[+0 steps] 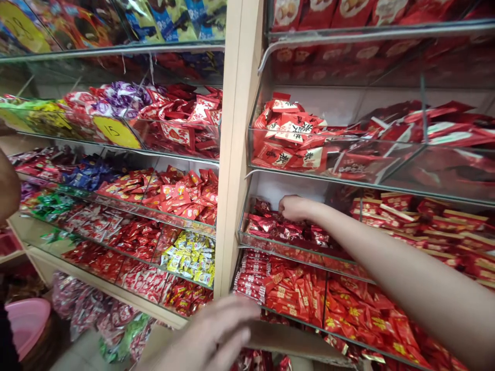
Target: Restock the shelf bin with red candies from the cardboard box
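Observation:
My right hand (pixel 296 207) reaches in from the right over a clear shelf bin of dark red wrapped candies (pixel 266 223). Its fingers are curled down at the candies, and whatever they may hold is hidden. Blurred by motion, my left hand (pixel 216 332) is at the bottom centre, in front of the lower shelves, with its fingers apart and nothing visible in them. Below the right hand's bin lie red checked packets (pixel 250 278) and bright red packets (pixel 296 293).
A wooden upright (pixel 234 129) divides the shelves. Glass-fronted bins of candy fill both sides, with yellow price tags (pixel 116 132) on the left. A cardboard flap (pixel 294 340) juts out below. A pink basin (pixel 29 322) is at lower left, and another person's arm (pixel 7 188) shows above it.

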The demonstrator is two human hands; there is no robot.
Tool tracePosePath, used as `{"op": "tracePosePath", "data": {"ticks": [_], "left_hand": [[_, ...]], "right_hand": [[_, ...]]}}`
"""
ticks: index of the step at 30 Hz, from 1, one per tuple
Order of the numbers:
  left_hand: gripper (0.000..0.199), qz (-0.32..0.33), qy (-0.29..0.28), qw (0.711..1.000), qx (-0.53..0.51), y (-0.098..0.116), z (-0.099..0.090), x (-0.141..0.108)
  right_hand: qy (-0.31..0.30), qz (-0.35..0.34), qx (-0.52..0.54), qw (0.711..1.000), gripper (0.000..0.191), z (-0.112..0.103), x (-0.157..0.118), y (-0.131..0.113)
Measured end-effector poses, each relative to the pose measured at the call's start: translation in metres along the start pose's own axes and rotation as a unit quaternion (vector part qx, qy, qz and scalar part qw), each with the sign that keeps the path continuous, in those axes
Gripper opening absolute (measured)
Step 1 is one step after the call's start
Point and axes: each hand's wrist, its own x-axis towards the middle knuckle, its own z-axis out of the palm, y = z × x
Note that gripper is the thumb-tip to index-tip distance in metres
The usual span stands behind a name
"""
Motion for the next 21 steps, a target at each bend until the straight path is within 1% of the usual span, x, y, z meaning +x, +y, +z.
{"op": "tracePosePath", "data": {"ticks": [2, 3, 4, 5, 6, 7, 8, 9, 10, 12, 13, 17, 19, 21], "left_hand": [[0.032, 0.104, 0.064, 0.989, 0.08, 0.017, -0.021, 0.035], [0.031, 0.144, 0.079, 0.98, 0.11, 0.025, -0.03, 0.056], [0.03, 0.165, 0.077, 0.972, 0.147, 0.032, -0.036, 0.079], [0.03, 0.171, 0.079, 0.964, 0.187, 0.038, -0.041, 0.103], [0.03, 0.161, 0.076, 0.956, 0.235, 0.041, -0.043, 0.125], [0.029, 0.124, 0.067, 0.948, 0.286, 0.042, -0.044, 0.146], [0.029, 0.075, 0.037, 0.937, 0.34, 0.042, -0.044, 0.164], [0.028, 0.031, -0.004, 0.922, 0.385, 0.04, -0.043, 0.178], [0.028, -0.006, -0.042, 0.908, 0.417, 0.039, -0.042, 0.188], [0.027, -0.045, -0.099, 0.888, 0.447, 0.036, -0.041, 0.198], [0.027, -0.05, -0.113, 0.885, 0.45, 0.035, -0.041, 0.199], [0.03, -0.044, -0.122, 0.877, 0.463, 0.034, -0.045, 0.192], [0.03, -0.026, -0.128, 0.875, 0.467, 0.032, -0.047, 0.19], [0.03, 0.001, -0.143, 0.875, 0.462, 0.03, -0.05, 0.189]], "right_hand": [[-0.04, -0.025, -0.017, 0.999, 0.029, 0.002, -0.006, 0.001], [-0.05, -0.038, -0.021, 0.998, 0.028, 0.004, -0.008, 0.002], [-0.055, -0.048, -0.024, 0.997, 0.028, 0.005, -0.009, 0.004], [-0.053, -0.053, -0.024, 0.997, 0.028, 0.007, -0.009, 0.005], [-0.05, -0.055, -0.024, 0.997, 0.029, 0.008, -0.01, 0.007], [-0.045, -0.056, -0.02, 0.997, 0.029, 0.008, -0.011, 0.009], [-0.041, -0.059, -0.012, 0.997, 0.03, 0.008, -0.012, 0.011], [-0.038, -0.063, 0.004, 0.997, 0.031, 0.008, -0.014, 0.013], [-0.035, -0.072, 0.026, 0.996, 0.031, 0.008, -0.016, 0.016], [-0.029, -0.09, 0.077, 0.993, 0.032, 0.007, -0.02, 0.022], [-0.029, -0.096, 0.101, 0.99, 0.032, 0.007, -0.022, 0.025], [-0.047, -0.086, 0.201, 0.975, 0.029, 0.009, -0.028, 0.033], [-0.057, -0.078, 0.243, 0.965, 0.028, 0.01, -0.028, 0.033], [-0.061, -0.095, 0.24, 0.964, 0.027, 0.011, -0.027, 0.033]]}}
